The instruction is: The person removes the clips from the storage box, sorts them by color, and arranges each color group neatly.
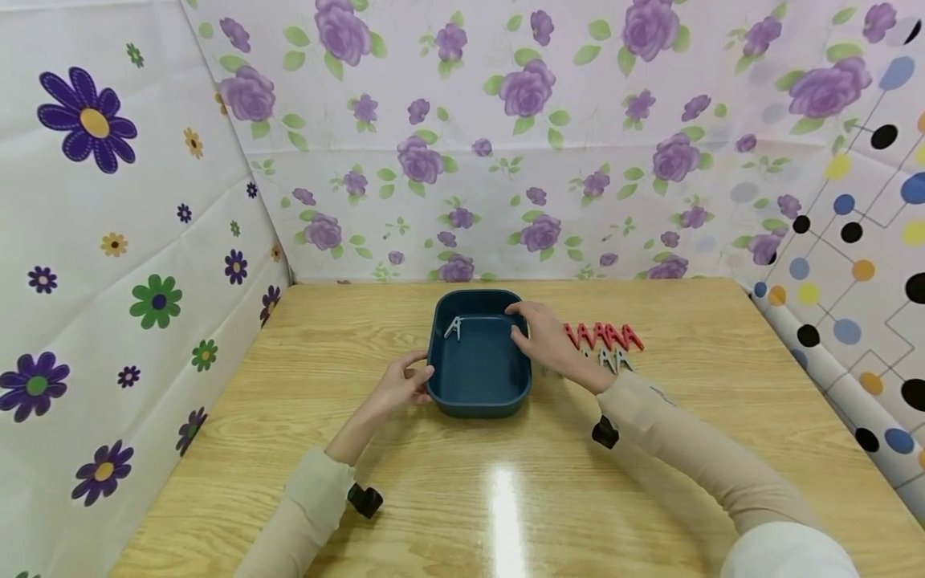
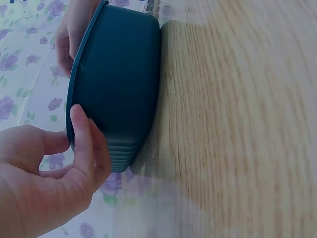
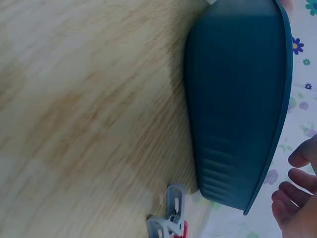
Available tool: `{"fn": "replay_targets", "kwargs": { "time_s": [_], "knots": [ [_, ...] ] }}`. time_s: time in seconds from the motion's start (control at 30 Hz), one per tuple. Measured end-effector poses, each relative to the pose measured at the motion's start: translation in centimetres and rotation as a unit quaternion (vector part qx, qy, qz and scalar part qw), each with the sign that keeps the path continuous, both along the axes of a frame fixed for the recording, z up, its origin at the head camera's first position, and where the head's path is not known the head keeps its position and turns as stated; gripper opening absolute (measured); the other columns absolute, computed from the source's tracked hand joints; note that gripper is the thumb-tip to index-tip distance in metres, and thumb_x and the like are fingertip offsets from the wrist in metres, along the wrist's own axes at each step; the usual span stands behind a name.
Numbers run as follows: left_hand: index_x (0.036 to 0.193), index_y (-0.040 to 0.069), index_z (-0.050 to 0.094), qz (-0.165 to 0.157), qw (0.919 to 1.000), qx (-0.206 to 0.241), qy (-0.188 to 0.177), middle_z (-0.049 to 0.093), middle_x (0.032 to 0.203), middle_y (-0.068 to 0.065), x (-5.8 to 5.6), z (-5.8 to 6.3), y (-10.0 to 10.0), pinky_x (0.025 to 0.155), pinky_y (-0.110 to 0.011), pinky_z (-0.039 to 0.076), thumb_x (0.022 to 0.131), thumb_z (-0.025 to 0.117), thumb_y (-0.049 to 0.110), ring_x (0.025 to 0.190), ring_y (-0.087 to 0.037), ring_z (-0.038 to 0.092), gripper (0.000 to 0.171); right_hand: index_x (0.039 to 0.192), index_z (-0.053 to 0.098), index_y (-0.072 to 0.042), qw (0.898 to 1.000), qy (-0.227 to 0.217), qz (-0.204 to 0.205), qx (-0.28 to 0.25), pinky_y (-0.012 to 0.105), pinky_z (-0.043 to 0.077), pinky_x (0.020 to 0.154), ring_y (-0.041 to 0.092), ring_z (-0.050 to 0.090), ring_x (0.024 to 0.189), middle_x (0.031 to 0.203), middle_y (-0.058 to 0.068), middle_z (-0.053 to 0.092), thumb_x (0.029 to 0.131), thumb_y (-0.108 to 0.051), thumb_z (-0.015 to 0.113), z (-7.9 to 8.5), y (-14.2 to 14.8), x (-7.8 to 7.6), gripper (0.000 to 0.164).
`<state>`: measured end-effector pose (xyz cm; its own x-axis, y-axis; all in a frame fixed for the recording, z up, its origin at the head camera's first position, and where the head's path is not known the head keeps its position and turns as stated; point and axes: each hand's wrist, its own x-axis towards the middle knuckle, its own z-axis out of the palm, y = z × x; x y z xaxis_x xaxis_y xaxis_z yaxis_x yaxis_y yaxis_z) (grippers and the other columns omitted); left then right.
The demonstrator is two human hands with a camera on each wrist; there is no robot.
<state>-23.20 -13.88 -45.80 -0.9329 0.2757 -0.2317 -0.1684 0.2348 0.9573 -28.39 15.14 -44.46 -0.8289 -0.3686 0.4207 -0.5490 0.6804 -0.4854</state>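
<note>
A dark teal plastic bin [image 1: 480, 410] stands on the wooden table in front of the person. One grey clothespin [image 1: 453, 327] is inside it, in the far left part. My left hand [image 1: 403, 384] pinches the bin's left rim between thumb and fingers, as the left wrist view also shows. Over the right rim, my right hand [image 1: 551, 343] reaches with thumb and fingers apart and nothing between them. In the right wrist view its fingers [image 3: 286, 198] are loosely bent beside the bin's edge.
Right of the bin lies a row of several red clothespins [image 1: 603, 335]. Nearer than these are a few grey clothespins [image 1: 614, 360], partly hidden by the right forearm. Flowered cloth [image 1: 535, 201] hangs behind the table [image 1: 578, 498], with patterned cloth at both sides.
</note>
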Motion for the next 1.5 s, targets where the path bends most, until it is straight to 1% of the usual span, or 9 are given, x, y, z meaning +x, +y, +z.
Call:
{"fn": "replay_targets", "kwargs": {
  "time_s": [0.2,0.4,0.5,0.63,0.77,0.87,1.1,1.3,1.5],
  "knots": [
    [0.147,0.003,0.036,-0.003,1.0,0.003,-0.002,0.065,0.094,-0.019,0.0,0.1,0.0,0.066,-0.026,0.056,0.103,0.048,0.013,0.067,-0.011,0.061,0.047,0.124,0.058,-0.005,1.0,-0.012,0.01,0.007,0.047,0.048,0.095,0.033,0.055,0.117,0.125,0.015,0.06,0.096,-0.012,0.055,0.6,-0.7,-0.2,0.028],
    [0.148,0.003,0.035,0.002,0.9999,0.008,-0.012,0.065,0.105,-0.026,0.0,0.2,0.0,0.066,-0.025,0.055,0.103,0.046,0.012,0.068,-0.009,0.061,0.047,0.125,0.056,0.0,0.999,-0.013,0.03,0.023,0.046,0.052,0.088,0.034,0.059,0.11,0.125,0.02,0.059,0.096,-0.01,0.055,0.8,-1.4,-0.7,0.031],
    [0.148,0.003,0.035,0.002,0.9998,0.012,-0.013,0.064,0.105,-0.027,0.0,0.1,-0.1,0.065,-0.025,0.055,0.103,0.046,0.011,0.067,-0.01,0.06,0.047,0.124,0.057,0.001,0.999,-0.012,0.047,0.02,0.046,0.052,0.086,0.034,0.06,0.107,0.123,0.021,0.058,0.096,-0.009,0.055,0.9,-1.8,-0.8,0.03],
    [0.147,0.002,0.035,0.003,0.9997,0.022,-0.012,0.066,0.095,-0.021,0.0,0.1,0.0,0.063,-0.023,0.054,0.102,0.047,0.011,0.065,-0.01,0.06,0.047,0.121,0.058,0.002,0.998,-0.006,0.057,0.02,0.044,0.053,0.085,0.034,0.061,0.103,0.119,0.021,0.059,0.094,-0.007,0.054,0.9,-2.2,-1.0,0.029],
    [0.147,0.001,0.035,0.004,0.9997,0.024,-0.005,0.064,0.082,-0.01,0.0,0.2,0.1,0.061,-0.023,0.054,0.102,0.048,0.01,0.063,-0.011,0.06,0.048,0.122,0.058,0.002,0.997,-0.029,0.062,0.019,0.046,0.052,0.086,0.035,0.06,0.105,0.121,0.022,0.059,0.094,-0.007,0.054,1.2,-2.4,-1.2,0.029],
    [0.147,0.0,0.035,0.001,0.9998,0.02,-0.004,0.062,0.078,-0.007,-0.1,0.2,0.1,0.062,-0.024,0.055,0.102,0.047,0.01,0.063,-0.011,0.059,0.048,0.123,0.058,0.001,0.997,-0.048,0.062,0.029,0.045,0.052,0.087,0.033,0.06,0.105,0.121,0.021,0.059,0.095,-0.008,0.054,1.2,-2.6,-1.5,0.029],
    [0.147,0.001,0.035,-0.003,0.9998,0.02,-0.006,0.061,0.077,-0.008,-0.1,0.1,0.1,0.064,-0.026,0.055,0.102,0.047,0.011,0.063,-0.012,0.059,0.048,0.124,0.058,0.001,0.994,-0.072,0.054,0.059,0.043,0.052,0.088,0.032,0.061,0.105,0.12,0.019,0.062,0.095,-0.009,0.055,1.5,-3.1,-1.9,0.031],
    [0.147,-0.001,0.035,-0.003,0.9997,0.025,-0.003,0.06,0.075,-0.009,0.0,0.1,0.0,0.062,-0.024,0.055,0.102,0.048,0.01,0.061,-0.01,0.058,0.048,0.122,0.06,-0.001,0.992,-0.1,0.024,0.07,0.042,0.052,0.089,0.028,0.062,0.105,0.119,0.017,0.063,0.095,-0.012,0.055,2.3,-4.0,-2.1,0.029],
    [0.146,-0.002,0.035,-0.001,0.9997,0.024,0.001,0.055,0.067,-0.001,0.1,0.1,0.1,0.061,-0.024,0.055,0.102,0.047,0.01,0.059,-0.01,0.056,0.047,0.118,0.063,0.0,0.99,-0.119,0.0,0.081,0.043,0.052,0.089,0.029,0.063,0.104,0.115,0.017,0.065,0.095,-0.014,0.056,2.8,-4.6,-2.3,0.027]
  ]
}}
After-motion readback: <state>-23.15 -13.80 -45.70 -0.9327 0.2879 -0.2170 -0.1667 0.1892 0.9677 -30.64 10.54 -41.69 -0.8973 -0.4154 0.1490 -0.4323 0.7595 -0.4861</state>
